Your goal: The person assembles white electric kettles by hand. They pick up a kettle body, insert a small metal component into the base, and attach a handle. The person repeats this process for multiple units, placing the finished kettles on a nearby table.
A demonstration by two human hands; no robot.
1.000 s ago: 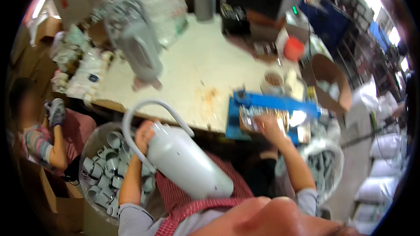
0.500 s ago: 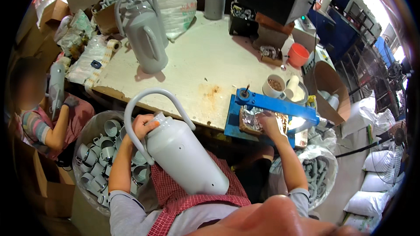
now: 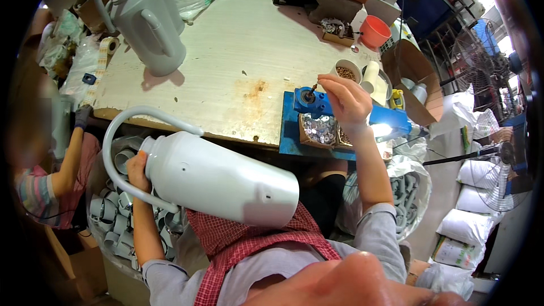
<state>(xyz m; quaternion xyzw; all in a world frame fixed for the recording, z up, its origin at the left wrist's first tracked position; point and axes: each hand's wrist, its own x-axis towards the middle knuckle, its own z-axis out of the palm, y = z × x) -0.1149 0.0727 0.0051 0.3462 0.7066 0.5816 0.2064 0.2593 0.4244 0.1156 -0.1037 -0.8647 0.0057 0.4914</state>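
A light grey jug body (image 3: 221,178) lies nearly level across my lap, two small holes showing in its side. My left hand (image 3: 137,171) is closed round its neck. A big curved grey handle (image 3: 113,136) arches around that end of the jug. My right hand (image 3: 347,99) is raised over a blue bench fixture (image 3: 391,122), thumb and fingers pinched beside its upright metal pin (image 3: 309,95). What the pinch holds is too small to make out. Below the fixture's arm sits a small box of shiny metal pieces (image 3: 318,130).
Another grey jug (image 3: 150,34) stands on the white table (image 3: 226,68). Beyond my right hand are a cup of small brown parts (image 3: 347,69) and a red bowl (image 3: 375,31). Grey cup-shaped parts (image 3: 107,209) fill a bag at left, beside a seated person (image 3: 54,187).
My right hand has risen from the box of metal pieces to the fixture's pin, now pinched. My left hand has shifted left, turning the jug more level. My view has also shifted.
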